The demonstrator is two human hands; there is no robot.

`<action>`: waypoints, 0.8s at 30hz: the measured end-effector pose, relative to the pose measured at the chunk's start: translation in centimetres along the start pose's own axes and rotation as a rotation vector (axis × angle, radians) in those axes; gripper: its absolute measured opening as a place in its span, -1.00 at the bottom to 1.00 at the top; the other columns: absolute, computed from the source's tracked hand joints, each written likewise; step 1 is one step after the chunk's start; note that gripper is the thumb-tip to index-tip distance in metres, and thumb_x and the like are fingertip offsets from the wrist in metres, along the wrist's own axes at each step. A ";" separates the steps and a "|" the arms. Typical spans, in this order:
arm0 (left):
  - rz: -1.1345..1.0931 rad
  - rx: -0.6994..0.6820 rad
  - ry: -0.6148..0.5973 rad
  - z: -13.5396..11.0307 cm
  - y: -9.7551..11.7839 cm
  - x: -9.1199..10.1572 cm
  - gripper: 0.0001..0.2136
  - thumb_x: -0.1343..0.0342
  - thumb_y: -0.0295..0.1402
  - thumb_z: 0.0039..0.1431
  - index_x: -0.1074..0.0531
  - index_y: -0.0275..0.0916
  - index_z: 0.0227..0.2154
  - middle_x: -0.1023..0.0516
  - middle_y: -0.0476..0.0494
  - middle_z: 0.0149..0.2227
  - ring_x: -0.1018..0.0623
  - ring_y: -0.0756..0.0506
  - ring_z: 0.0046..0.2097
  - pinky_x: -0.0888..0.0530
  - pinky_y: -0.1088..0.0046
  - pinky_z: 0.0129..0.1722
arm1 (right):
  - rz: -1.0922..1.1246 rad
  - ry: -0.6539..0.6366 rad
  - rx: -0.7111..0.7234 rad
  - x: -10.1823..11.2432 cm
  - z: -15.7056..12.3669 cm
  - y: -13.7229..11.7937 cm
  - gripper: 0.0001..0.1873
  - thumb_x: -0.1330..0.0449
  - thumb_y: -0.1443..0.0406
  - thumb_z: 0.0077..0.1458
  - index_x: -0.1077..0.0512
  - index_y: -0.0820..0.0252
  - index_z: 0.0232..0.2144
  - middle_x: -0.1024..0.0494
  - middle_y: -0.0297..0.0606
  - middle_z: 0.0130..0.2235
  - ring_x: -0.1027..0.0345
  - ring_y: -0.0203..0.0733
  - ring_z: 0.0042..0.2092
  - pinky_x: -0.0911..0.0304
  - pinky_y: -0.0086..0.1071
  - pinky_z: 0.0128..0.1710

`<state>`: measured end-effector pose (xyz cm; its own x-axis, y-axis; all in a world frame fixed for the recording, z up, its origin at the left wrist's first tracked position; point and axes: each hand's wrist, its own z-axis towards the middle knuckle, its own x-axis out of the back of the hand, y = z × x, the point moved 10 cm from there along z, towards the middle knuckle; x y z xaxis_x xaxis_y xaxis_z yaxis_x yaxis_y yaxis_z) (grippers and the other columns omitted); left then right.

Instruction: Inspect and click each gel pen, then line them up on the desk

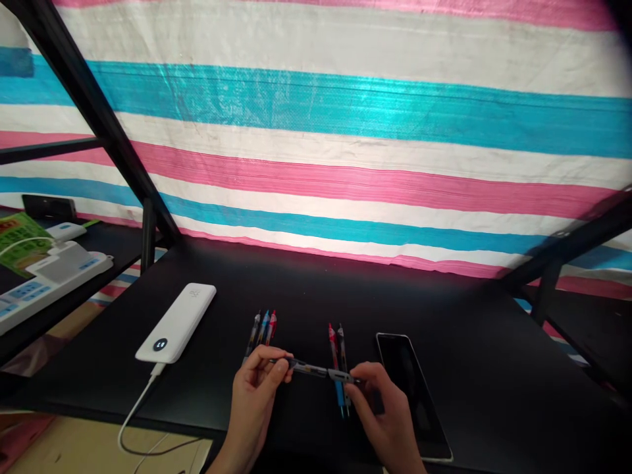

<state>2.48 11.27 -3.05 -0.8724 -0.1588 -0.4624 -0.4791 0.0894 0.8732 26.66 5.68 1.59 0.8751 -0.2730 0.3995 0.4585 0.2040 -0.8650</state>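
A dark pen [313,370] with a see-through barrel and a grey section is stretched between my two hands, nearly level above the table. My left hand [259,388] pinches its left end between thumb and fingers. At the other end, the thumb and fingers of my right hand [382,401] close on the pen near the grey section. Behind my left hand lie a black pen [253,334], a blue pen [263,326] and a red pen [271,328], side by side. Under the held pen rest a red-and-blue pen [332,342] and a black-and-grey pen [342,343].
A phone-like black device [407,378] lies beside my right hand. On the left, a white power bank [180,319] has a white cable [134,411] running over the table edge. Black frame bars [106,131] flank the table [296,283]; a power strip [49,283] sits further left.
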 end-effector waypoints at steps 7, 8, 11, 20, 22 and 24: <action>0.002 0.016 0.008 0.0 -0.1 -0.2 -0.74 -0.56 -0.22 -0.07 -0.67 -0.24 -0.41 -0.66 -0.13 -0.37 -0.55 -0.02 -0.41 -0.52 0.52 -0.36 | -0.038 -0.048 0.054 -0.1 0.2 -0.9 -0.85 -0.24 0.16 0.34 -0.51 0.10 -0.20 -0.56 -0.32 -0.37 -0.42 -0.22 -0.42 -0.33 -0.44 -0.40; 0.003 0.016 0.008 0.0 -0.1 -0.2 -0.74 -0.56 -0.21 -0.08 -0.67 -0.24 -0.41 -0.66 -0.13 -0.37 -0.55 -0.02 -0.41 -0.52 0.51 -0.37 | -0.049 -0.053 0.068 -0.2 0.2 -1.1 -0.88 -0.27 0.18 0.31 -0.50 0.09 -0.20 -0.56 -0.33 -0.37 -0.42 -0.23 -0.43 -0.34 -0.45 -0.40; 0.007 0.015 0.003 -0.1 -0.2 -0.2 -0.73 -0.56 -0.20 -0.09 -0.67 -0.24 -0.41 -0.67 -0.14 -0.37 -0.55 -0.03 -0.42 -0.53 0.50 -0.37 | -0.082 -0.070 0.104 -0.5 0.3 -1.6 -0.85 -0.23 0.24 0.34 -0.46 0.08 -0.32 -0.48 -0.38 -0.44 -0.36 -0.27 -0.47 -0.28 -0.46 -0.45; 0.029 -0.005 -0.014 -0.3 -0.3 -0.4 -0.73 -0.56 -0.18 -0.09 -0.67 -0.24 -0.43 -0.66 -0.15 -0.39 -0.56 -0.05 -0.41 -0.52 0.50 -0.39 | -0.119 -0.067 0.137 -1.0 0.3 -2.0 -0.67 -0.01 0.25 0.47 -0.34 0.10 -0.41 -0.36 -0.37 -0.47 -0.29 -0.27 -0.47 -0.16 -0.43 -0.46; 0.038 -0.017 -0.014 -0.3 -0.2 -0.3 -0.74 -0.56 -0.19 -0.09 -0.68 -0.24 -0.43 -0.66 -0.14 -0.39 -0.56 -0.05 -0.41 -0.52 0.51 -0.40 | -0.117 -0.060 0.130 -1.2 0.3 -1.9 -0.61 0.02 0.26 0.48 -0.27 0.10 -0.47 -0.32 -0.37 -0.49 -0.26 -0.26 -0.47 -0.13 -0.42 -0.46; 0.048 -0.030 -0.013 -0.2 0.0 -0.1 -0.75 -0.56 -0.21 -0.08 -0.68 -0.24 -0.43 -0.66 -0.14 -0.39 -0.55 -0.04 -0.43 -0.50 0.52 -0.41 | -0.107 -0.058 0.117 -1.5 0.2 -1.7 -0.57 0.04 0.26 0.49 -0.21 0.10 -0.50 -0.28 -0.38 -0.50 -0.23 -0.27 -0.47 -0.10 -0.42 -0.47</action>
<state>2.64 11.10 -2.97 -0.8956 -0.1422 -0.4214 -0.4335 0.0673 0.8986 24.59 5.92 2.56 0.8265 -0.2448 0.5070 0.5612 0.2859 -0.7767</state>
